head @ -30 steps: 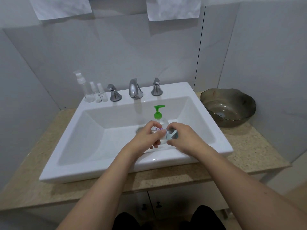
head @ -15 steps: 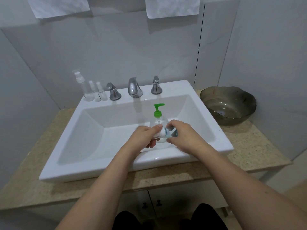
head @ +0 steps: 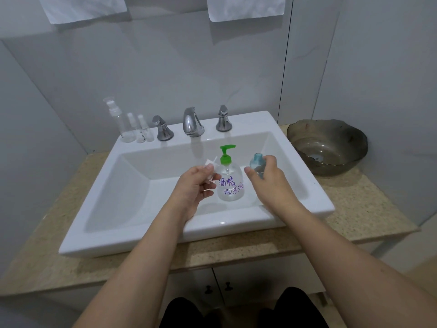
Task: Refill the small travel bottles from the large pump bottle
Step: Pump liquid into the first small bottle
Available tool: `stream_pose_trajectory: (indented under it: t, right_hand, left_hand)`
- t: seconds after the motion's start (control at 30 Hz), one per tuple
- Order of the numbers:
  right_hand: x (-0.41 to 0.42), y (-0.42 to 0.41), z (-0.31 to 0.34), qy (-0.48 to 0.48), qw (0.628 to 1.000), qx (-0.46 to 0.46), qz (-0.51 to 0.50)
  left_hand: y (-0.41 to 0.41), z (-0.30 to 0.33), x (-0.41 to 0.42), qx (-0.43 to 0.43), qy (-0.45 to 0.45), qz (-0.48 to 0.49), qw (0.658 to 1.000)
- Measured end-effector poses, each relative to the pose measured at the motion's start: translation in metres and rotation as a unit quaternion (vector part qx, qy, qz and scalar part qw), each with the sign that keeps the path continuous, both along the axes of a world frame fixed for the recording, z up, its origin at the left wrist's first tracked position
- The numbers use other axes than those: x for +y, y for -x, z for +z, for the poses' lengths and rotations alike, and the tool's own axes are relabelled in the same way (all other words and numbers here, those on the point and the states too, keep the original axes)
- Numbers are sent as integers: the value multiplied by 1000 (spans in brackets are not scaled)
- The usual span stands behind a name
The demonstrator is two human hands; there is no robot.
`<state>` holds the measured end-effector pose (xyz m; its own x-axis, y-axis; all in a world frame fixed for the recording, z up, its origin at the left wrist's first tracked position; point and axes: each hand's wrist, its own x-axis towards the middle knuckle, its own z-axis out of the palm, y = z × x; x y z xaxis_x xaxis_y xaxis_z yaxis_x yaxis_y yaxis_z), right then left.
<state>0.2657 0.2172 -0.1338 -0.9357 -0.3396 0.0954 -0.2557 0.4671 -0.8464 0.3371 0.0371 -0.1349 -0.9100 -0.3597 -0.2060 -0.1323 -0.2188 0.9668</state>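
A clear pump bottle (head: 230, 183) with a green pump head and purple writing stands in the white sink (head: 123, 183). To its left, my left hand (head: 196, 185) pinches a small white spray cap (head: 211, 166) with its thin tube. On the right, my right hand (head: 267, 178) grips a small bluish travel bottle (head: 257, 163), upright, its neck uncapped. Three more clear travel bottles (head: 132, 129) stand on the sink's back left corner.
A chrome faucet (head: 192, 123) with two handles sits at the sink's back edge. A dark glass bowl (head: 327, 146) rests on the speckled counter (head: 366, 209) to the right. Two white towels (head: 244, 7) hang on the wall above.
Both hands were together on the small bottle in front of the pump bottle. They have separated: the left carries off the cap, the right lifts the bottle to the right.
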Motion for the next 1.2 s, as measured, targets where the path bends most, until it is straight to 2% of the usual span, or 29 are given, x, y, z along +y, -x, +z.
stream_pose_trajectory:
  t: [0.1, 0.27, 0.47, 0.7, 0.83, 0.93, 1.03, 1.1, 1.2]
  right_hand:
    - [1, 8, -2, 57, 997, -47, -36]
    - [8, 29, -5, 184, 966, -157, -97]
    - [0, 62, 0, 161, 980, -75, -84]
    - [-11, 95, -17, 134, 985, -59, -90]
    - [-15, 104, -25, 74, 991, -87, -67]
    - [-17, 106, -29, 43, 992, -89, -73]
    - [-18, 107, -30, 29, 993, -79, -77]
    - [-18, 107, -28, 40, 992, -85, -79]
    - [-18, 108, -27, 47, 992, -93, -74]
  left_hand:
    - [-1, 2, 1, 23, 13, -8, 1000]
    - [3, 24, 16, 59, 83, 16, 995]
    - [61, 76, 35, 93, 202, 55, 973]
    - [176, 92, 51, 16, 344, 68, 936]
    - [224, 82, 56, -63, 477, 40, 876]
    - [253, 74, 54, -114, 459, 40, 880]
    - [271, 62, 52, -151, 475, 60, 865]
    - [273, 56, 51, -162, 491, 75, 853]
    - [273, 45, 49, -161, 477, 88, 859]
